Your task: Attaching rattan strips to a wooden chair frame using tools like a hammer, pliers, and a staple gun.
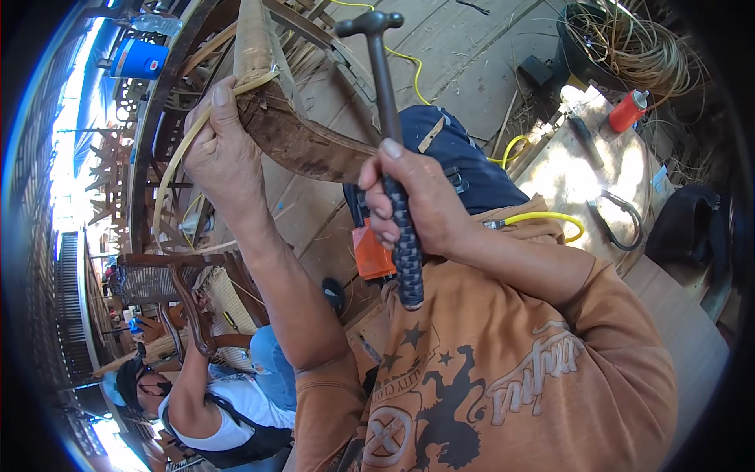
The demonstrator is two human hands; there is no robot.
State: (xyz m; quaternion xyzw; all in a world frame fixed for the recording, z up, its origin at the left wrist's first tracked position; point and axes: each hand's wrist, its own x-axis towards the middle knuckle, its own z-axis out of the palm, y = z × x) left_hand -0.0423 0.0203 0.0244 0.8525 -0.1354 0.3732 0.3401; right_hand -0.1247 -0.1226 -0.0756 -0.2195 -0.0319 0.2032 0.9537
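My right hand (417,197) is wrapped round the dark textured handle of a hammer (384,86). The hammer stands upright in front of my chest, its two-ended head up, clear of the wood. My left hand (226,153) is closed on a pale, flat strip that looks like rattan (167,173), with the thumb pressing it near the end of a wooden frame piece (311,148). The strip crosses the corner of that frame and curves down to the left below my fist. Rough brown wood shows along the frame's curved underside.
A coil of rattan strands (637,43) spills over a dark bucket at upper right. Near it a red bottle (627,112) stands on a board (629,169) with tools. A yellow hose (543,215) runs beside my lap. Another person (228,413) sits at lower left by a woven chair (149,282).
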